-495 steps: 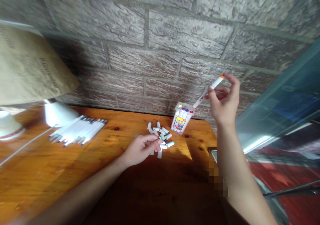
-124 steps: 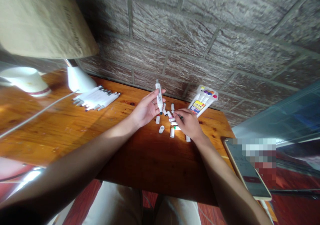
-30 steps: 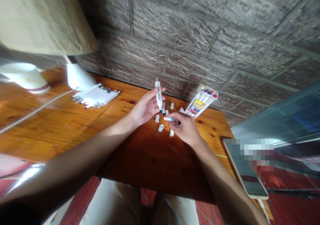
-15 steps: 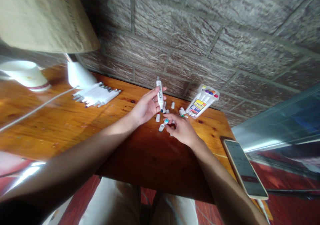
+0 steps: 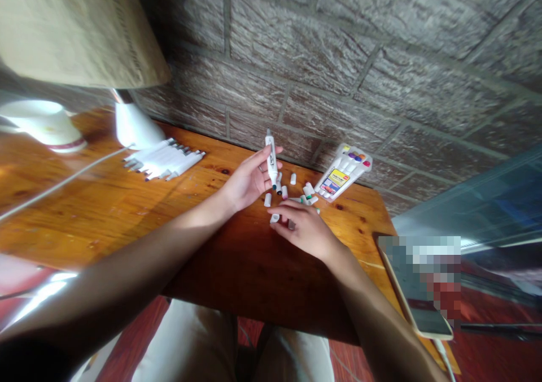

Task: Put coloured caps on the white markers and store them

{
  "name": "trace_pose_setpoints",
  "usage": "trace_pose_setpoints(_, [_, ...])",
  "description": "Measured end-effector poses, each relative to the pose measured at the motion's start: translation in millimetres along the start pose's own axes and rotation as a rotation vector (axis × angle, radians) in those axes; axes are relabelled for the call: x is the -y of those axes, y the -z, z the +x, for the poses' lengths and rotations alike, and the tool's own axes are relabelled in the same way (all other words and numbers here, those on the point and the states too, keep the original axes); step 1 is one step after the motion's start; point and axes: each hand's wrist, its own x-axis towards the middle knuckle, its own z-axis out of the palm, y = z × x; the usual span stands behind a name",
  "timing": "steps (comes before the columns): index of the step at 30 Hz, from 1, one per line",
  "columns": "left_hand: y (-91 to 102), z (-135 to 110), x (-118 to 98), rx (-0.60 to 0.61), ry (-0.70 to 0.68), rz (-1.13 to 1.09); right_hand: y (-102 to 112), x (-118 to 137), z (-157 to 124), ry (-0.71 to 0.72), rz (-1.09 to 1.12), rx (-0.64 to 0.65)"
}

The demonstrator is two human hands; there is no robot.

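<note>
My left hand (image 5: 253,181) holds a white marker (image 5: 271,159) upright between thumb and fingers. The marker's grey end points up, and its dark blue end points down over the caps. My right hand (image 5: 302,226) is low over the table, thumb and forefinger closed on either side of a white marker cap (image 5: 275,218). Just left of the marker's lower end lies another white cap (image 5: 267,200). Several more loose caps (image 5: 309,189) are scattered around, some with coloured ends. My right hand hides part of this group.
A clear case of markers (image 5: 334,178) stands right of the caps. Several white markers (image 5: 163,160) lie in a row at left, near the lamp (image 5: 133,125) and a white cup (image 5: 46,125). A phone (image 5: 406,291) rests at the table's right edge. A brick wall rises behind.
My right hand has moved slightly down and left, from the teal-ended cap to the white cap. The teal-ended cap is now out of sight. My left hand still holds the marker.
</note>
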Motion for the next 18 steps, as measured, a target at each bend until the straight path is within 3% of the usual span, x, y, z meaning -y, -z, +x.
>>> trace_pose_setpoints(9, [-1.0, -0.2, -0.7, 0.000, 0.011, 0.004, 9.1, 6.6, -3.6, 0.040, 0.056, 0.056])
trace_pose_setpoints(18, [-1.7, -0.7, -0.3, -0.005, 0.008, 0.000, 14.0, 4.4, -7.3, -0.007, -0.079, 0.015])
